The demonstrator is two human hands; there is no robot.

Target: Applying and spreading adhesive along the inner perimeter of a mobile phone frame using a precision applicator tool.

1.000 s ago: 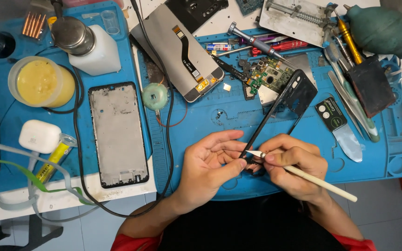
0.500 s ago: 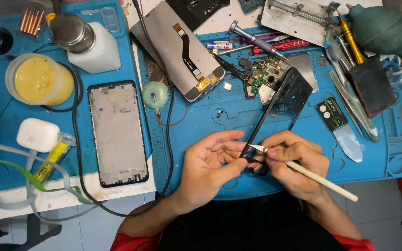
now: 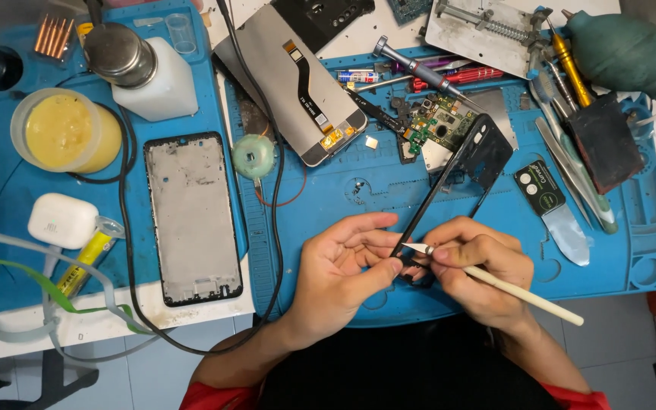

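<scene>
A black phone frame is being held tilted over the front edge of the blue repair mat, its lower end being pinched between the fingers of the left hand. The right hand is being closed around a white-handled craft knife, whose tip is being pressed to the frame's edge. The frame is probably light, thin and easily bent, so it is best being gripped by its long side rails, near the worked spot.

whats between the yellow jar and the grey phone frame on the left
A black cable runs down between the yellow jar and the grey phone frame, seen in the head view.
</scene>
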